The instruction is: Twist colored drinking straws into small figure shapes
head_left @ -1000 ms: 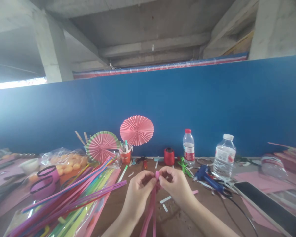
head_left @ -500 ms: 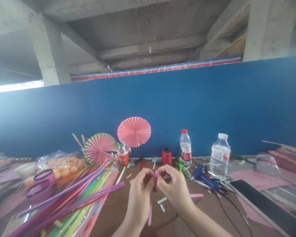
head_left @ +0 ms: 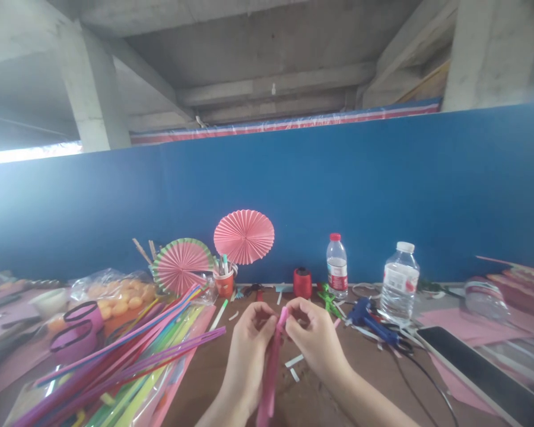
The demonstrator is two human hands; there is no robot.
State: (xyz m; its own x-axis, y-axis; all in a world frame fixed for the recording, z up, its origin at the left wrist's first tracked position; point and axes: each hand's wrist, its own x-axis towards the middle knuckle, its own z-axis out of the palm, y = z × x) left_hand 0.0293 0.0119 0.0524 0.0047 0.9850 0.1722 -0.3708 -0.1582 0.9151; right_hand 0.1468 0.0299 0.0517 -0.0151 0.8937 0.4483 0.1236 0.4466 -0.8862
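A pink pipe cleaner [head_left: 271, 379] is pinched between my two hands over the brown table. Its bent top stands up at the fingertips, and two lengths hang side by side toward me. My left hand [head_left: 251, 338] closes thumb and forefinger on it from the left. My right hand [head_left: 314, 335] grips near the top bend from the right, fingers curled. A short pink end shows just past the right hand's knuckles. Small white strips [head_left: 294, 362] lie beneath the hands.
To the left lies a bundle of coloured pipe cleaners [head_left: 129, 373] beside purple rolls [head_left: 73, 344]. Pleated paper fans [head_left: 244, 237] stand behind. On the right are a blue glue gun [head_left: 374, 323], water bottles [head_left: 399, 284] and a phone [head_left: 480, 367]. A blue partition [head_left: 293, 178] closes the back.
The pink length that stuck out to the right has swung down toward me, beside the other strand. More of the bent top now rises above my fingertips.
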